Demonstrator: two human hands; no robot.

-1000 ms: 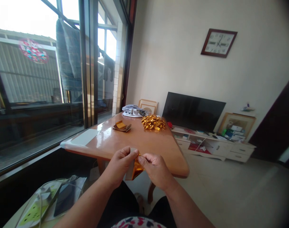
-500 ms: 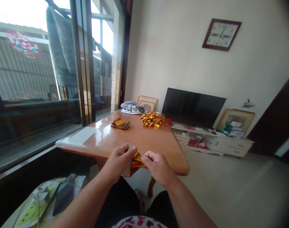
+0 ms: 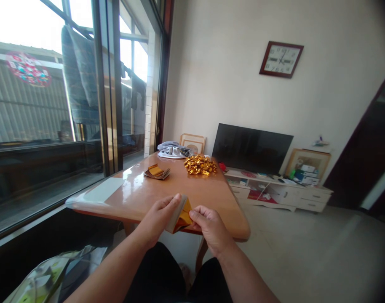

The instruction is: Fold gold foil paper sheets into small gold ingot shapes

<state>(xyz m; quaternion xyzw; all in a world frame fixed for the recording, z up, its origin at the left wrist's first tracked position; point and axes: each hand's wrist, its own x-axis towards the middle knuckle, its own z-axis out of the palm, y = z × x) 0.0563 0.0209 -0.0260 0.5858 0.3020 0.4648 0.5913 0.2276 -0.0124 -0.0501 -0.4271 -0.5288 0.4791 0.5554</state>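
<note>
Both hands hold one small sheet of gold foil paper [image 3: 182, 213] just above the near edge of a glossy wooden table [image 3: 192, 191]. My left hand [image 3: 157, 219] pinches its left side, where the pale back of the sheet shows. My right hand [image 3: 209, 226] pinches the right side with thumb and fingers closed. Farther back on the table lie a small stack of gold foil sheets [image 3: 156, 171] and a heap of folded gold foil pieces [image 3: 200, 164].
A bundle of cloth [image 3: 172, 150] and a framed picture [image 3: 193, 142] sit at the table's far end. A large window [image 3: 53, 105] runs along the left. A television [image 3: 252, 147] on a low white cabinet [image 3: 284, 193] stands by the back wall, under a clock [image 3: 281, 59].
The view shifted slightly left and up. My hands moved a little higher over the table edge, and the sheet now shows more of its pale back, folded over.
</note>
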